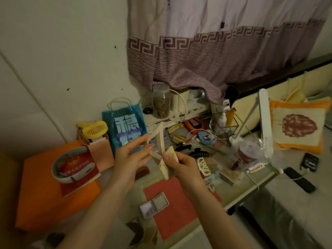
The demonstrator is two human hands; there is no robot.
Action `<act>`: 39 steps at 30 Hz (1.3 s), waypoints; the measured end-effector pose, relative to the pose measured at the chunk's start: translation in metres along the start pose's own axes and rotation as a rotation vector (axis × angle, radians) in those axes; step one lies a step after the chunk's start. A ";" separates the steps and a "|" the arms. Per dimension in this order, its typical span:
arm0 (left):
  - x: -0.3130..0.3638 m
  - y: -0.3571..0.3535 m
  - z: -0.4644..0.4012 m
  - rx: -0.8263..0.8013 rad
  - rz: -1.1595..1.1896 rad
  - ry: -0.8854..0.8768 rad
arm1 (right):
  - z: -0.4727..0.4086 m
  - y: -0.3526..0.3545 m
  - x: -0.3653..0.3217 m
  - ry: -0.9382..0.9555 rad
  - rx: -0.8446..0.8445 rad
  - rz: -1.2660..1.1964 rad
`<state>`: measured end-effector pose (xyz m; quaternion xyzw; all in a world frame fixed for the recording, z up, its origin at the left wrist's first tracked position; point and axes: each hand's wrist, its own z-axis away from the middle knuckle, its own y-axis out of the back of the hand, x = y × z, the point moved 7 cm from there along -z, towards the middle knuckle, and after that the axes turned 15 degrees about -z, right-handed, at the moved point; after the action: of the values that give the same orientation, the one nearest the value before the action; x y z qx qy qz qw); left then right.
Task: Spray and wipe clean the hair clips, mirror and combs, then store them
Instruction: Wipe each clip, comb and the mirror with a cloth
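From my remote seat I see both hands raised together above the cluttered glass-topped table [239, 193]; my left hand [132, 157] has its fingers curled round a long beige plastic comb [160, 141], which stands nearly upright, its upper end tilted toward the blue translucent gift bag [125, 128]; my right hand [181, 163] pinches a folded beige wiping cloth [170, 153] against the comb's lower part, thumb on top, and the comb's toothed end [166, 172] sticks out below that hand; whether the cloth wraps fully round the comb I cannot tell.

On the table below my wrists lies a small square silver compact mirror [154, 204], opened flat on a red mat [175, 207]; a black claw hair clip [198, 153] sits just right of my right hand, with a cream-white claw hair clip [203, 166] near it, closer to me; a small brown comb [142, 172] shows between my forearms.

To the left an orange box [45, 200] carries a red booklet [79, 172] and a grey neck fan [71, 167]; a yellow handheld fan [94, 129] stands behind; a clear jar of dried contents [160, 102] sits on the back ledge; a white desk lamp [265, 121] leans at the right, beside an orange-edged cushion [298, 125].
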<state>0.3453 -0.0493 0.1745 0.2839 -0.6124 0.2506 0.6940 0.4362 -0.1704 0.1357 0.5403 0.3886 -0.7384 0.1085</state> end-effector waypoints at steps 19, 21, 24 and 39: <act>-0.121 -0.136 -0.063 0.074 0.013 0.392 | -0.091 0.196 0.016 -0.248 0.249 0.159; -0.140 -0.147 -0.066 0.118 -0.010 0.416 | -0.109 0.219 0.016 -0.271 0.244 0.181; -0.175 -0.155 -0.063 0.230 0.021 0.528 | -0.128 0.244 0.023 -0.324 0.220 0.221; -0.273 -0.179 -0.063 0.300 0.012 0.780 | -0.154 0.281 0.070 -0.501 0.111 0.378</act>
<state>0.4804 -0.1323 -0.1179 0.2621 -0.2622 0.4296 0.8234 0.6821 -0.2357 -0.0720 0.4095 0.2015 -0.8354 0.3062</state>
